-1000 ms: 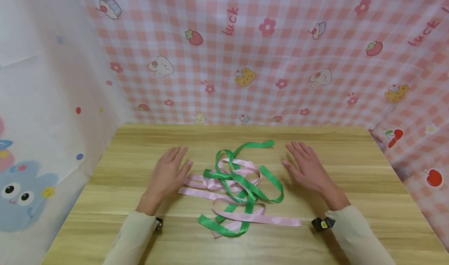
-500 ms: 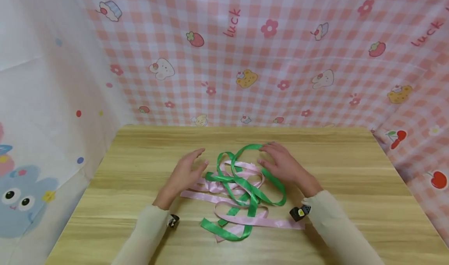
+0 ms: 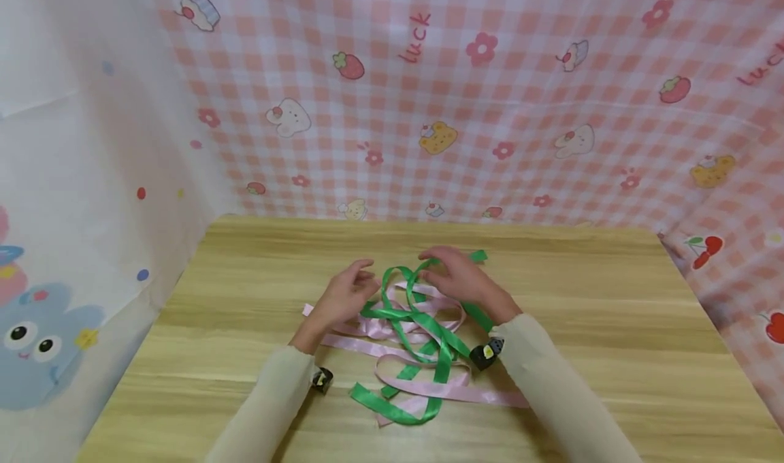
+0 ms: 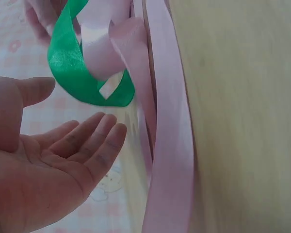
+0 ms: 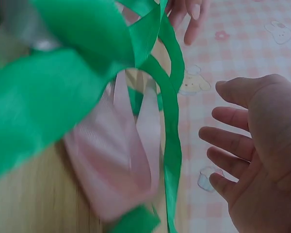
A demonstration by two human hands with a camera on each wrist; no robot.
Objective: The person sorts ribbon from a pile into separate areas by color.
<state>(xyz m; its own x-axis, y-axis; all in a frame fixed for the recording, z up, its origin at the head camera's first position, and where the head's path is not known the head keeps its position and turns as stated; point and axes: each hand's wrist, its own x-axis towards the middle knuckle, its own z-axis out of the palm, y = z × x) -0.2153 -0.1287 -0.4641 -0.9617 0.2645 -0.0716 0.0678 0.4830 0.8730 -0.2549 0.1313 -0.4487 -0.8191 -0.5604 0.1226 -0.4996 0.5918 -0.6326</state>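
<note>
A loose tangle of green ribbon (image 3: pixel 382 407) and pink ribbon (image 3: pixel 465 393) lies on the wooden table. My left hand (image 3: pixel 344 297) hovers at the tangle's left side, fingers slightly bent. In the left wrist view that hand (image 4: pixel 53 165) has its palm and fingers apart from a green loop (image 4: pixel 68 68), holding nothing. Over the tangle's upper right is my right hand (image 3: pixel 459 279), covering part of the green ribbon. The right wrist view shows its fingers (image 5: pixel 228 141) spread and loosely bent, beside a green strip (image 5: pixel 171 126) without gripping it.
The wooden table (image 3: pixel 612 327) extends on both sides of the ribbons. Behind it hangs a pink checked cloth (image 3: pixel 367 116) with cartoon prints, and a white printed cloth (image 3: pixel 73 163) hangs at the left. Each wrist carries a small black camera (image 3: pixel 486 354).
Both hands have moved inward from either side of the ribbons, the right one further, now over the upper right of the tangle. The ribbons lie much as before.
</note>
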